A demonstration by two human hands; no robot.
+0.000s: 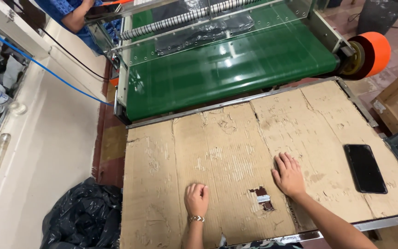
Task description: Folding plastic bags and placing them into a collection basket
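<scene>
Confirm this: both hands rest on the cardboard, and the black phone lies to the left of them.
Wrong on one count. The head view shows the phone lying to the right of both hands, left and right. They do rest on the cardboard.

**A count of what lies on and around the table**

Two bare hands rest on the near part of the table: one left hand, curled into a loose fist, and one right hand, laid flat. One worn brown sheet of corrugated cardboard covers the tabletop, with one torn hole in it between the hands. One flat black rectangular phone lies at the right. One green conveyor belt runs at the far side, with one orange roll of tape at its right end. One crumpled black plastic bag sits near left. One blue cable crosses the far left. One other person in a blue sleeve stands far left.
</scene>
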